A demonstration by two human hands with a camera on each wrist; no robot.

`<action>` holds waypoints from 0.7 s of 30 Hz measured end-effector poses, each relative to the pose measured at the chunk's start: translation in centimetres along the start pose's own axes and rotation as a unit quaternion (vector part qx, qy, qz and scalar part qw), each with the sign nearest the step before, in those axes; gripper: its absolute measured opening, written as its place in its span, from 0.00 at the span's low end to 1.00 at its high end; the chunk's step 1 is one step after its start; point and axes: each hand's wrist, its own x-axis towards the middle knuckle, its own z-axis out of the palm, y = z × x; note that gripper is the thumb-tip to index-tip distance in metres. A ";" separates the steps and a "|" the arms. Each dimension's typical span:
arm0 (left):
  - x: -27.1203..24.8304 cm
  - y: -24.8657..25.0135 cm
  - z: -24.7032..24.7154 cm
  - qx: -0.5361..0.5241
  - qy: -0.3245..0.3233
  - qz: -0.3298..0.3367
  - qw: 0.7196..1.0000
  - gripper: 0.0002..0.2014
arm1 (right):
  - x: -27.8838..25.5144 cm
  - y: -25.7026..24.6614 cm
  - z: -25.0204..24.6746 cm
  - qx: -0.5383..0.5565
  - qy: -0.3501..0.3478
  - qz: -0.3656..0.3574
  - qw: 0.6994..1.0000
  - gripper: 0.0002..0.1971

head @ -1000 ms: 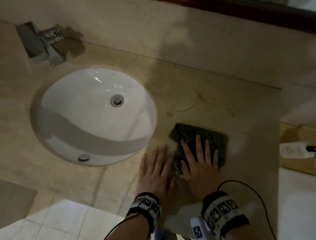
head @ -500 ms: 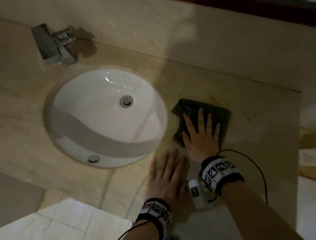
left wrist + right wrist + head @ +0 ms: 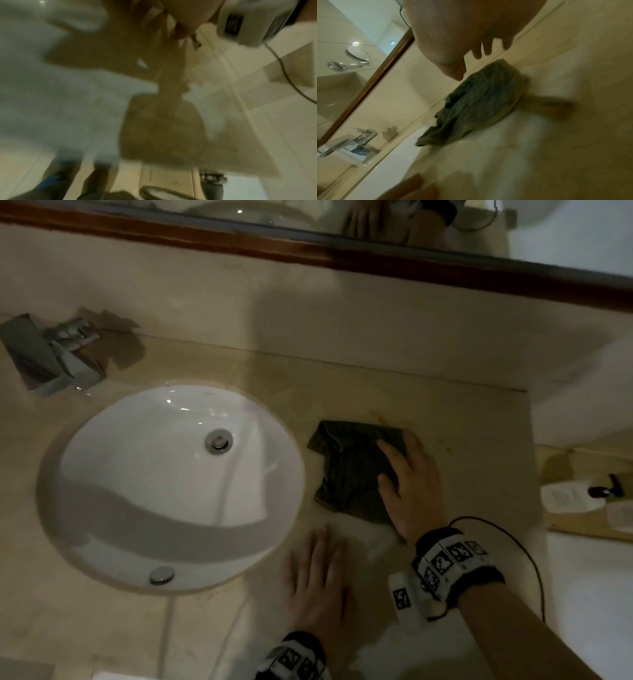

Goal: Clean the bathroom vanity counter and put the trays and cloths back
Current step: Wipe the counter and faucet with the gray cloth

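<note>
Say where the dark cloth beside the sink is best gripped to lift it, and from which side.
Probably the bunched, raised fold at the dark cloth's sink-side edge, pinched from above, coming in from the sink side. The rest lies flat on the counter with the right hand resting on it, so there is little to grip there.

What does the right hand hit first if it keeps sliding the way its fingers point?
Probably the backsplash wall: the right hand lies flat on the dark cloth, with only bare counter ahead.

Polished beige stone counter (image 3: 445, 419), glossy white ceramic basin (image 3: 137, 474), shiny chrome faucet (image 3: 51, 361), dark ribbed cloth (image 3: 349, 470).
</note>
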 end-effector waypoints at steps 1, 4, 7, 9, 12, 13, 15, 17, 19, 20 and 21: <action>0.4 0.2 -0.5 -0.005 0.004 0.014 1.000 0.32 | 0.0 1.1 -0.3 -0.028 0.016 0.021 0.999 0.27; 3.5 1.5 -2.6 -0.075 0.025 0.064 0.995 0.25 | 0.7 4.3 -0.7 -0.075 0.002 0.106 0.992 0.32; 8.6 3.1 -4.5 -0.154 0.053 0.109 0.981 0.20 | 1.3 6.5 -0.7 -0.096 -0.024 0.140 0.985 0.32; 12.2 4.3 -6.2 -0.120 0.047 0.121 0.984 0.20 | 1.6 7.2 -0.5 -0.102 -0.032 0.126 0.986 0.33; 16.1 5.6 -7.6 -0.048 -0.025 0.104 0.993 0.25 | 1.6 7.8 0.4 -0.114 -0.051 0.126 0.984 0.35; 16.9 5.7 -7.4 -0.026 -0.045 0.090 0.995 0.28 | 1.6 7.9 0.8 -0.124 -0.052 0.131 0.982 0.36; 17.7 5.3 -6.2 0.026 -0.073 0.075 0.994 0.31 | 1.7 8.0 1.1 -0.138 -0.051 0.137 0.980 0.37; 17.9 4.7 -4.8 0.071 -0.075 0.079 0.991 0.32 | 1.9 8.1 1.0 -0.137 -0.057 0.137 0.979 0.36; 17.8 4.2 -4.2 0.089 -0.062 0.086 0.990 0.32 | 1.9 8.2 1.1 -0.136 -0.063 0.134 0.980 0.36; 17.8 4.1 -4.2 0.090 -0.060 0.087 0.990 0.32 | 2.0 8.2 1.1 -0.133 -0.063 0.133 0.980 0.36; 17.9 4.0 -4.2 0.092 -0.063 0.089 0.990 0.32 | 1.9 8.2 1.1 -0.129 -0.061 0.131 0.981 0.36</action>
